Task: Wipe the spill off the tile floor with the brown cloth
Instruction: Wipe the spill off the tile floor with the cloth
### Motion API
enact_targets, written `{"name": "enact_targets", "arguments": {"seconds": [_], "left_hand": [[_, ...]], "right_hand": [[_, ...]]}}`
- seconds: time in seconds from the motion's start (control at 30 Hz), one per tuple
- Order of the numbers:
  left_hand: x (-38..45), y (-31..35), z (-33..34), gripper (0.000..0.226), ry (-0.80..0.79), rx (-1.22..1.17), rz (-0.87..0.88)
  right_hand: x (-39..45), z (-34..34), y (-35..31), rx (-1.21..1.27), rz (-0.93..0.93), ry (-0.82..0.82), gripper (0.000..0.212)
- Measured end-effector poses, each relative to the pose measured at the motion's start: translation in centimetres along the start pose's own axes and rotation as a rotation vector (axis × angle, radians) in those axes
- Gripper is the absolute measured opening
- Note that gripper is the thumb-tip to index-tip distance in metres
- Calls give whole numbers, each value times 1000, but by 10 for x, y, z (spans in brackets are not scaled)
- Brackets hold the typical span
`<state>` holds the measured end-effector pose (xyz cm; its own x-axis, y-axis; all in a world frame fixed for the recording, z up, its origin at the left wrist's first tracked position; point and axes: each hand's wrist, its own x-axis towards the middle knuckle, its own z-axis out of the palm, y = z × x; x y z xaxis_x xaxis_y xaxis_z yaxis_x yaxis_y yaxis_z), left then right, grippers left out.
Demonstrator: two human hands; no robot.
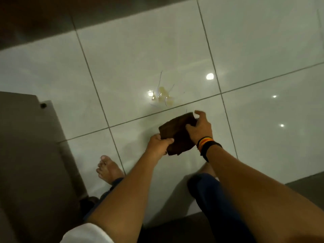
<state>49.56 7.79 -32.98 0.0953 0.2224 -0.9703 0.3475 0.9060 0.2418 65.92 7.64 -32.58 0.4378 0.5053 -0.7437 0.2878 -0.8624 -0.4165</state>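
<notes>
Head view: looking down at a glossy tile floor [263, 41] with both bare forearms reaching forward.
Brown cloth: the brown cloth [177, 131] is bunched and held up between both hands, above the floor, just short of the spill.
Left hand: the left hand [158, 143] has its fingers [168, 140] closed on the cloth's near lower edge.
Right hand: the right hand [199, 128] has fingers curled over the cloth's far upper edge; whether every fingertip presses the fabric cannot be told.
Wristbands: striped wristbands [206, 142] circle the right wrist.
Spill: the spill [162, 96], a small yellowish puddle with thin streaks, lies on the tile beyond the cloth, near a grout line.
Foot: a bare foot [107, 170] rests on the floor, left of the arms.
Cabinet: a grey cabinet [26, 146] stands at the left edge.
</notes>
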Motion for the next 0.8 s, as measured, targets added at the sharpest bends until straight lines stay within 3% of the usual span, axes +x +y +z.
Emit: {"name": "enact_targets", "arguments": {"seconds": [0.07, 0.13, 0.27, 0.33, 0.43, 0.57, 0.7, 0.73, 0.8], "left_hand": [[44, -9, 5, 72, -42, 158, -1], [80, -21, -4, 103, 45, 400, 11], [138, -44, -64, 124, 411, 965, 280], [159, -39, -96, 141, 444, 1153, 423], [182, -19, -125, 167, 407, 1179, 488], [210, 4, -146, 190, 402, 1138, 361], [217, 15, -152, 195, 317, 1149, 312], [213, 18, -153, 195, 303, 1150, 296], [209, 24, -154, 193, 282, 1164, 249]], "right_hand": [[39, 19, 28, -39, 4, 139, 62], [64, 43, 56, -56, 45, 249, 68], [77, 110, 100, -182, -37, 217, 75], [88, 136, 113, -295, -67, 219, 78], [129, 153, 106, -405, -31, 356, 89], [177, 167, 70, -554, -131, 492, 94], [163, 164, 105, -863, -683, 238, 76], [159, 154, 122, -908, -743, 167, 73], [156, 133, 143, -928, -681, 137, 69]]}}
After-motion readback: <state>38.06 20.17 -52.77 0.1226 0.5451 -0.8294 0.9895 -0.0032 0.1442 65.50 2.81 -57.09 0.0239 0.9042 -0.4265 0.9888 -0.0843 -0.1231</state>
